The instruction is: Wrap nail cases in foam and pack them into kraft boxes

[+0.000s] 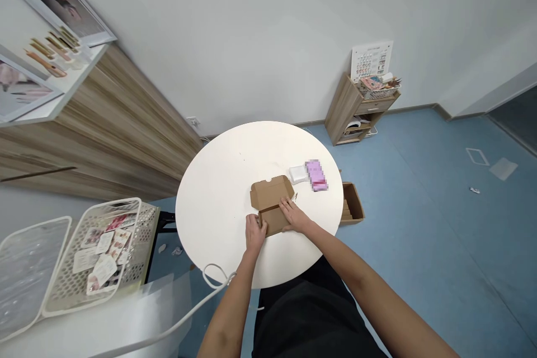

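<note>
A small brown cardboard box (272,219) lies on the round white table (213,196) with its lid (271,193) folded back toward the far side. At the box's left side, my left hand (254,233) has its fingers curled around the wall, the thumb near the front corner. My right hand (294,216) grips the right side, fingers reaching over the edge near the fold and thumb lower down. Beyond the right hand lie a white, clear-looking flat case (298,174) and a pink-purple packet (316,174), blurred into blocks.
A brown carton (356,201) holding cardboard pieces stands at the table's right. To the left are white baskets (136,235), one with printed cards. A white cable (188,313) crosses near my left forearm. A wooden cabinet (342,109) stands by the wall.
</note>
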A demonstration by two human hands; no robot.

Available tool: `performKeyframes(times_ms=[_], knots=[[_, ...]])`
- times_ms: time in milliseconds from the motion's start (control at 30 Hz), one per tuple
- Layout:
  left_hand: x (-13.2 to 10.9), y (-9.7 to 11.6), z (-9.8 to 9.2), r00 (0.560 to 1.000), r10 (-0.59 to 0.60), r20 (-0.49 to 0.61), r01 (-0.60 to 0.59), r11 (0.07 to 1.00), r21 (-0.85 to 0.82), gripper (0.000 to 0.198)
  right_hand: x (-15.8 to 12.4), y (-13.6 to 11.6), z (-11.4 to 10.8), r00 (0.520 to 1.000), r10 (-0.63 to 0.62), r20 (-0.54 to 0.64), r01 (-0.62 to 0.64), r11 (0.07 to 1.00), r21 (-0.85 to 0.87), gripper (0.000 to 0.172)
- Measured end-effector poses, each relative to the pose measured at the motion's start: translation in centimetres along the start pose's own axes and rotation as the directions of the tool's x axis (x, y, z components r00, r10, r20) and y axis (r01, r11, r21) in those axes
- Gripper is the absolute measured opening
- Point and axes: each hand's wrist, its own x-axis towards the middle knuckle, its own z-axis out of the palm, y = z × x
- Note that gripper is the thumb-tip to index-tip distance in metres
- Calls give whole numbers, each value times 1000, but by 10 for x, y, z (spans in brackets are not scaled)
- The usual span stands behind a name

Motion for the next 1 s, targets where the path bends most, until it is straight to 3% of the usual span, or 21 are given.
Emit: performKeyframes(times_ms=[67,133,267,400,467,567,633,733,833,1000], knots=[[-8,-3,-6,993,111,-25,-110,993,53,43,7,3,-4,1000,-30,3,30,999,37,116],[-12,-2,-12,964,263,37,-265,958,107,62,14,7,-8,999,-48,6,47,995,83,117],[-3,-1,-13,874,437,213,-462,883,83,75,27,11,-16,996,-90,28,83,980,180,117],[15,-9,-5,873,423,244,-438,899,6,84,33,12,-29,994,-108,28,99,970,220,112],[22,-14,-4,898,377,229,-389,921,9,87,35,19,-40,995,-77,-63,90,970,228,93],[29,-17,-7,922,316,222,-331,943,32,92,43,43,-62,957,111,-268,-39,964,262,54],[31,-16,-10,928,285,238,-304,952,44,95,51,66,-78,921,252,-296,-172,948,269,49],[33,-14,-13,941,226,253,-251,966,68,98,68,98,-97,932,343,-118,-328,936,128,59],[32,-12,-12,948,188,258,-214,974,78,99,85,116,-109,921,372,112,-372,928,-29,72],[32,-12,-12,954,170,247,-192,979,66,97,102,118,-117,914,337,228,-329,942,-72,78]])
